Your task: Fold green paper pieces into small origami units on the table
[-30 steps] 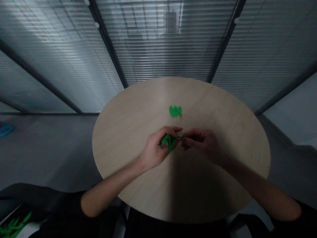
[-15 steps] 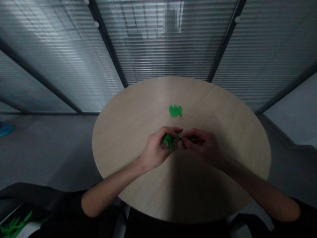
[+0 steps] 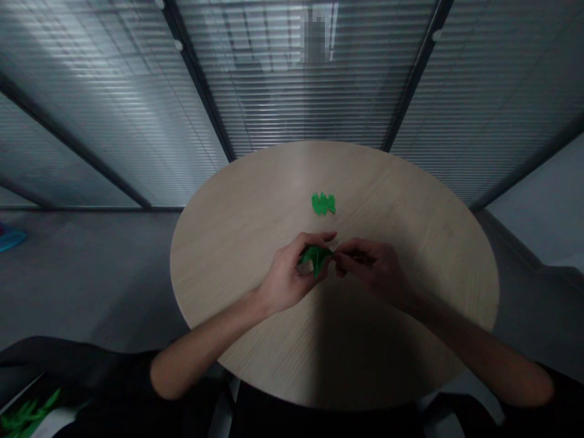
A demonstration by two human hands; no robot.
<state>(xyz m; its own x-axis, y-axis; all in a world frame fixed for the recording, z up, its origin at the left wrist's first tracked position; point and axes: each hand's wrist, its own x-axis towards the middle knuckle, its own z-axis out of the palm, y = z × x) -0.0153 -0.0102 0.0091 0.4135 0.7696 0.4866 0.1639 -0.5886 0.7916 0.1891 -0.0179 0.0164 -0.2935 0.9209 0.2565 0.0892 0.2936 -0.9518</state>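
Note:
My left hand (image 3: 292, 266) is curled around a green, leaf-like piece (image 3: 316, 255) with pointed tips. One tip hangs down between the thumb and fingers. Pressed close on its right side, my right hand (image 3: 371, 267) pinches the narrow end of the same piece with thumb and index finger. What lies inside the right pinch is too small and dark to make out fully. Beyond the hands, a few flat bright green leaf shapes (image 3: 323, 204) lie side by side on the round wooden table (image 3: 237, 207).
Glass partitions with blinds (image 3: 310, 103) stand behind the table's far edge. At the lower left, a container holds green leafy stuff (image 3: 30, 413). A blue item (image 3: 11, 237) is on the floor at far left.
The green piece has shifted slightly right towards my right fingertips, and the thin dark strand between the hands is now mostly covered. Both arms stay nearly still.

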